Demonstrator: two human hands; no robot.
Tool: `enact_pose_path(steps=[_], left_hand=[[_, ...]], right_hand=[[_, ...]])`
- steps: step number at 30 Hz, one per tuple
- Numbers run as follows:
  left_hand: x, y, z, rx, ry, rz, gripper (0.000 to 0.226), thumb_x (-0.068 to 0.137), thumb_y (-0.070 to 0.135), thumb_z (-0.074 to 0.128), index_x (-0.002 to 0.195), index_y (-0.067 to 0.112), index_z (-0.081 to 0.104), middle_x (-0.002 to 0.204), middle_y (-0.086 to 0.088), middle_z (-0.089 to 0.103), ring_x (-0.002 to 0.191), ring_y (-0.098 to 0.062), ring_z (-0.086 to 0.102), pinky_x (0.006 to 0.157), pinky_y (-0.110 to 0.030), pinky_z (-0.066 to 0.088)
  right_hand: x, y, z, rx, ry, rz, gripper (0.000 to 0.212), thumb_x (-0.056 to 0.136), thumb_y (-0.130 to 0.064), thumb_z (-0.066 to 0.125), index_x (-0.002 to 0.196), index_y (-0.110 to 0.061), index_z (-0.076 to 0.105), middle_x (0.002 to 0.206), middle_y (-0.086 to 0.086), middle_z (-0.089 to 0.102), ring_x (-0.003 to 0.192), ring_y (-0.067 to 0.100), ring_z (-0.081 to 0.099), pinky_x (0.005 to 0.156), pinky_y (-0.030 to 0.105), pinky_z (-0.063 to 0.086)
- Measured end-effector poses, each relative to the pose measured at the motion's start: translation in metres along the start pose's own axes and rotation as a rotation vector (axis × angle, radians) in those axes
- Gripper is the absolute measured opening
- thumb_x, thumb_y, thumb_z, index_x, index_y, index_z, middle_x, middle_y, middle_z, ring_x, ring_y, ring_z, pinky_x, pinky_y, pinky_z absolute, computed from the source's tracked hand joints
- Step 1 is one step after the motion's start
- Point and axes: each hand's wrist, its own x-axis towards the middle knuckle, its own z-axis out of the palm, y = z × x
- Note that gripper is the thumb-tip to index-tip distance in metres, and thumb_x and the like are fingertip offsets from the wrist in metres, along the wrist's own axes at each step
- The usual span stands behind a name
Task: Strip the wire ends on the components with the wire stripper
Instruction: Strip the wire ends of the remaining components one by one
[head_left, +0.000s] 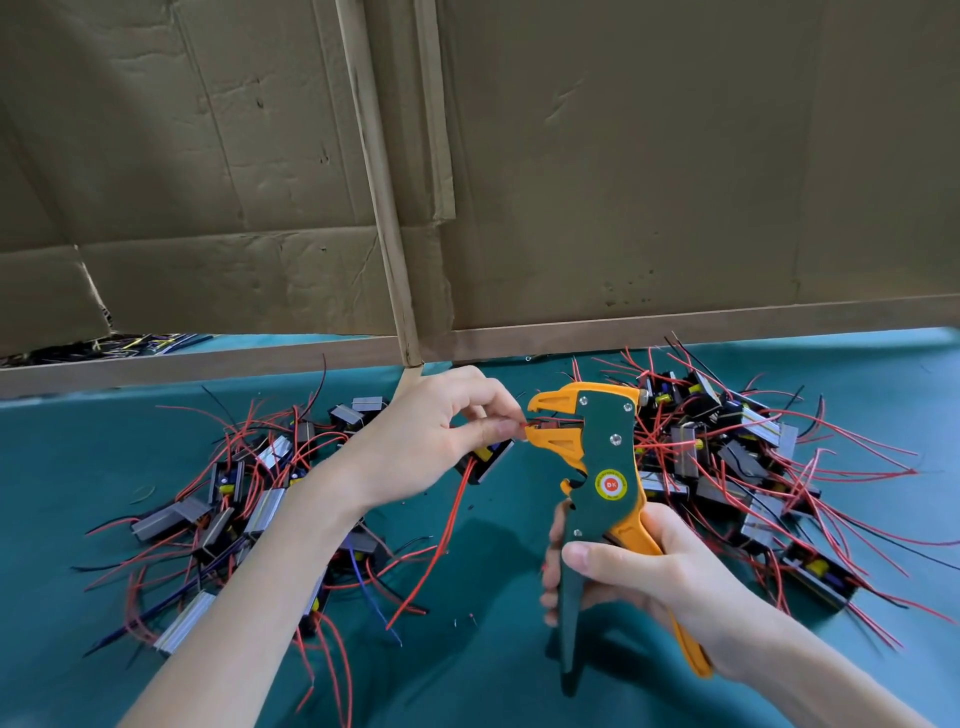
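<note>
low in front, over the teal cloth table (493, 660), the right hand (639, 577) wraps round the handles of the green & orange wire stripper (602, 467), held upright. its orange jaws point left, a bit apart, w/ a thin red wire (441, 540) end between them. the left hand (441, 436) pinches that wire right by the jaws; a small black boxy component (485, 462) hangs under its fingers. more black & silver parts w/ red wires lie in a left pile (234, 509) and a right pile (727, 457). behind stands a brown cardboard wall (623, 156).
</note>
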Motion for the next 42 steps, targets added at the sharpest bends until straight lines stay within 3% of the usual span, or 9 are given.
enact_pose_path(steps=[9, 13, 18, 23, 25, 27, 30, 35, 42], left_hand=[[0.000, 0.004, -0.001, -0.028, -0.012, 0.003, 0.012, 0.082, 0.043, 0.057, 0.083, 0.038, 0.068, 0.085, 0.021, 0.057, 0.079, -0.004, 0.055, 0.075, -0.010, 0.039], [0.000, 0.003, -0.001, -0.025, -0.011, -0.004, 0.009, 0.087, 0.033, 0.062, 0.086, 0.031, 0.071, 0.084, 0.020, 0.057, 0.079, -0.004, 0.055, 0.075, -0.011, 0.040], [-0.001, 0.004, -0.003, -0.028, -0.011, -0.019, 0.011, 0.089, 0.024, 0.064, 0.084, 0.032, 0.070, 0.086, 0.019, 0.057, 0.080, -0.004, 0.055, 0.072, -0.011, 0.042], [0.000, 0.004, 0.003, 0.007, 0.004, -0.024, 0.011, 0.090, 0.023, 0.064, 0.087, 0.030, 0.072, 0.089, 0.012, 0.061, 0.082, -0.007, 0.056, 0.075, -0.015, 0.042], [0.000, 0.003, 0.006, 0.026, -0.009, -0.036, 0.011, 0.091, 0.023, 0.063, 0.090, 0.028, 0.072, 0.093, 0.011, 0.061, 0.083, -0.005, 0.056, 0.076, -0.014, 0.042], [-0.001, 0.001, 0.007, 0.024, -0.003, -0.042, 0.011, 0.091, 0.024, 0.062, 0.088, 0.030, 0.072, 0.092, 0.014, 0.062, 0.082, -0.003, 0.057, 0.077, -0.013, 0.042], [0.000, -0.001, 0.005, 0.029, 0.026, -0.053, 0.015, 0.092, 0.024, 0.062, 0.085, 0.035, 0.069, 0.091, 0.015, 0.062, 0.082, -0.002, 0.058, 0.080, -0.016, 0.043], [0.001, -0.002, 0.003, 0.005, 0.026, -0.063, 0.012, 0.091, 0.024, 0.063, 0.084, 0.032, 0.070, 0.089, 0.015, 0.062, 0.080, -0.004, 0.059, 0.076, -0.012, 0.042], [0.000, 0.002, 0.000, 0.025, 0.009, -0.062, 0.018, 0.091, 0.022, 0.064, 0.080, 0.036, 0.067, 0.086, 0.012, 0.060, 0.079, -0.005, 0.058, 0.072, -0.009, 0.041]], right_hand=[[0.000, -0.001, 0.001, -0.037, -0.008, -0.030, 0.025, 0.073, -0.030, 0.078, 0.082, -0.008, 0.070, 0.078, 0.024, 0.067, 0.069, 0.040, 0.067, 0.065, 0.039, 0.055], [-0.002, 0.000, 0.002, -0.042, 0.033, -0.006, 0.033, 0.064, -0.035, 0.086, 0.077, -0.010, 0.070, 0.071, 0.024, 0.064, 0.061, 0.036, 0.064, 0.059, 0.038, 0.056], [-0.004, 0.000, 0.004, -0.058, 0.083, 0.015, 0.040, 0.066, -0.031, 0.082, 0.077, 0.001, 0.061, 0.061, 0.023, 0.059, 0.053, 0.032, 0.058, 0.052, 0.038, 0.054], [-0.003, 0.008, 0.009, -0.124, 0.318, 0.021, 0.052, 0.058, -0.039, 0.085, 0.074, 0.002, 0.057, 0.047, 0.015, 0.048, 0.036, 0.024, 0.044, 0.038, 0.028, 0.042], [-0.003, 0.009, 0.008, -0.134, 0.315, 0.048, 0.053, 0.056, -0.041, 0.085, 0.075, 0.002, 0.059, 0.048, 0.014, 0.050, 0.038, 0.024, 0.046, 0.040, 0.029, 0.043], [-0.002, 0.005, 0.007, -0.068, 0.229, 0.071, 0.034, 0.063, -0.030, 0.090, 0.070, -0.007, 0.066, 0.055, 0.016, 0.056, 0.045, 0.027, 0.054, 0.046, 0.032, 0.049], [0.000, 0.001, 0.007, 0.063, 0.106, 0.060, 0.011, 0.071, -0.019, 0.078, 0.075, -0.011, 0.073, 0.073, 0.022, 0.065, 0.065, 0.034, 0.065, 0.062, 0.041, 0.057], [0.001, 0.002, 0.005, 0.043, 0.060, 0.051, 0.027, 0.064, -0.027, 0.083, 0.080, -0.007, 0.073, 0.080, 0.024, 0.068, 0.073, 0.037, 0.068, 0.065, 0.041, 0.057], [0.000, 0.001, 0.005, 0.020, 0.034, 0.056, 0.030, 0.065, -0.027, 0.083, 0.083, -0.006, 0.071, 0.083, 0.026, 0.068, 0.074, 0.042, 0.068, 0.065, 0.039, 0.057]])
